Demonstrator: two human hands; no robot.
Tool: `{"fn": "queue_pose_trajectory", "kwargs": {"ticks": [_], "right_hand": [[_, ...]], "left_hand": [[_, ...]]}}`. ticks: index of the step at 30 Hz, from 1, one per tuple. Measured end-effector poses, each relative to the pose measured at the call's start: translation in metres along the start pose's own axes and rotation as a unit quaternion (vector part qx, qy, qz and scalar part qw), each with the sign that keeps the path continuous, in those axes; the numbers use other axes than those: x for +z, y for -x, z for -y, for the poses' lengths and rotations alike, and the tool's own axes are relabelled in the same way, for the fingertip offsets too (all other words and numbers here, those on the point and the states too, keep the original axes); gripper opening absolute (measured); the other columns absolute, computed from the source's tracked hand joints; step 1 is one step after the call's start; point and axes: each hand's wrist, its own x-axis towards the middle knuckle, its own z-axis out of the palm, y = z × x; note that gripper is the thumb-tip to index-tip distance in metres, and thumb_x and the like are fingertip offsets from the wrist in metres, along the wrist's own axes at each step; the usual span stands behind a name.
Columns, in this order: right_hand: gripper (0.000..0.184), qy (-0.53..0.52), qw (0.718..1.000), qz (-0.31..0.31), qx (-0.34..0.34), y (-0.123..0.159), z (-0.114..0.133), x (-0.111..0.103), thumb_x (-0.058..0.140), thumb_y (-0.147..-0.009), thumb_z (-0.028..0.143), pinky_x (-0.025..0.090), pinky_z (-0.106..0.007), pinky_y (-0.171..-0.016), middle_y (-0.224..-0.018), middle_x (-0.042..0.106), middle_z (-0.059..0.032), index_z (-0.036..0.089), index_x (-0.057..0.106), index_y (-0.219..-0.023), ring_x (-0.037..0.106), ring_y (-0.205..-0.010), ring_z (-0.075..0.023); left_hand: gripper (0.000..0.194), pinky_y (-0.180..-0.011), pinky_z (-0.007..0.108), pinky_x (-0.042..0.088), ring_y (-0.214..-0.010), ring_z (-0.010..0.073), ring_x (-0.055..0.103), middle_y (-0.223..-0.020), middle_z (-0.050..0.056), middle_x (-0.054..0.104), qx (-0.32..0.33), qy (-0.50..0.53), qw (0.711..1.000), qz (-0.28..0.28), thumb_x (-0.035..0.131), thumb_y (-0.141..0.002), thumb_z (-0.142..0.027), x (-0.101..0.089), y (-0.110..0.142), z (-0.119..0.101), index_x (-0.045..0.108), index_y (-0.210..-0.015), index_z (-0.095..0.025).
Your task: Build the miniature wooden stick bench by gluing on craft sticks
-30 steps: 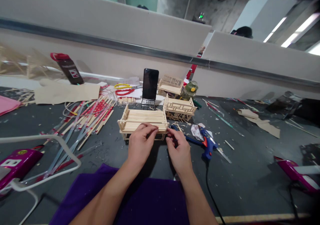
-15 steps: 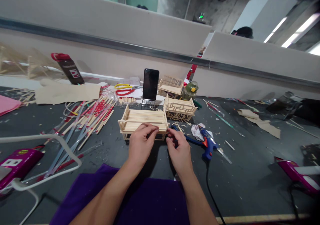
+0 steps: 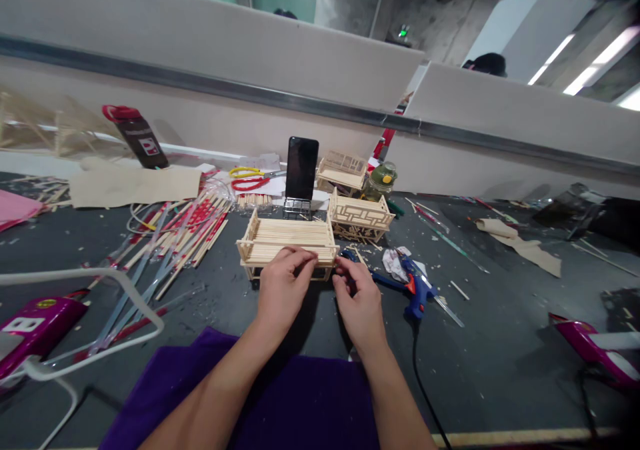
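Note:
A small model made of pale wooden sticks (image 3: 287,231) stands in front of me, with a slatted top, corner posts and a thin rail along its near side. My left hand (image 3: 284,285) is closed in a pinch on that near rail, right of its middle. At the model's right front corner is my right hand (image 3: 359,297), its fingers curled and thumb close to the fingertips. Whatever lies between those fingertips is too small to make out. Just right of this hand lies a blue glue gun (image 3: 419,295) with an orange trigger.
Behind stand more stick models (image 3: 361,215), a phone (image 3: 301,169) on a wire stand and a green-lidded bottle (image 3: 383,178). Bundled sticks (image 3: 200,227), red and yellow-handled tools (image 3: 250,183) and a white bent frame (image 3: 135,290) are at left. Blue-handled pliers (image 3: 385,281) lie near the glue gun.

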Motion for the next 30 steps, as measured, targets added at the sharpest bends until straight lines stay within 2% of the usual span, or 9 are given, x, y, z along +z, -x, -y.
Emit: {"fn": "queue_pose_trajectory", "kwargs": {"ticks": [30], "right_hand": [[0.031, 0.001, 1.0, 0.002, 0.002, -0.0004, -0.0004, -0.0002, 0.051, -0.088, 0.02, 0.051, -0.026, -0.067, -0.095, 0.063, -0.0071, 0.018, 0.068, -0.114, 0.062, -0.078, -0.0164]], "left_hand": [[0.011, -0.078, 0.029, 0.052, -0.084, 0.0173, 0.067, -0.088, 0.004, 0.071, -0.003, 0.004, 1.0, 0.002, 0.063, -0.086, -0.018, 0.0004, -0.0001, 0.0009, 0.074, -0.085, -0.019]]}}
